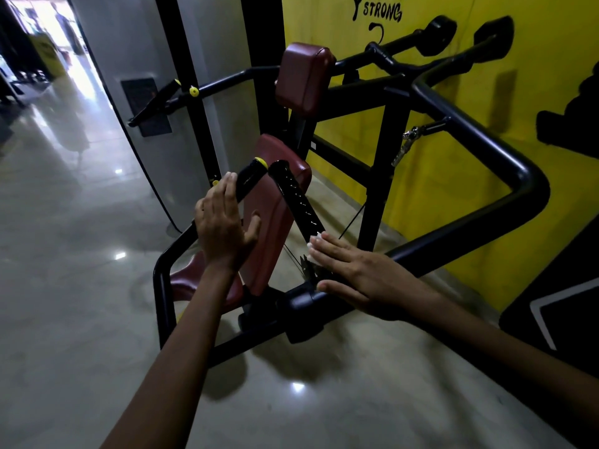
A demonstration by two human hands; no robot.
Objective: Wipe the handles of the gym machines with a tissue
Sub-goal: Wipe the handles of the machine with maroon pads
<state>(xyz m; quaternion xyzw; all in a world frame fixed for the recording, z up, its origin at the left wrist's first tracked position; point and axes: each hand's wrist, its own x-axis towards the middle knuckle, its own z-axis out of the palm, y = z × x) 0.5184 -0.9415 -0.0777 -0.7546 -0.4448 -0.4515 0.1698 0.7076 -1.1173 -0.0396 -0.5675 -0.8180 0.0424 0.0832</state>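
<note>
**Two hands on a gym machine, one steadying, one wiping a grip with a tissue**

All positions are given relative to the maroon back pad [275,215] at the middle of a black-framed weight machine [479,140], seen from the person's own head looking down.

To the left of the pad, the left hand [223,228] lies against a black handle with a yellow end cap [249,178]. Its fingers are straight and together, reaching up along the grip, with the thumb spread toward the pad. It presses flat and does not wrap around, probably to keep the swinging arm from moving while the other side is cleaned.

Directly in front of the pad, slightly right, a second ribbed black handle [298,202] slopes down toward the viewer.

At the lower end of this handle, to the right of the pad, the right hand [356,277] lies with fingers extended and close together, holding a white tissue [313,251] flat against the grip. Only a small crumpled edge of the tissue shows beyond the fingertips. The flat palm likely spreads pressure so the tissue slides along the ribs.

Above the pad sits a smaller maroon headrest pad [304,77]. Farther right is a yellow wall [453,196] with black lettering. A pale glossy floor [64,254] lies left of the pad.
</note>
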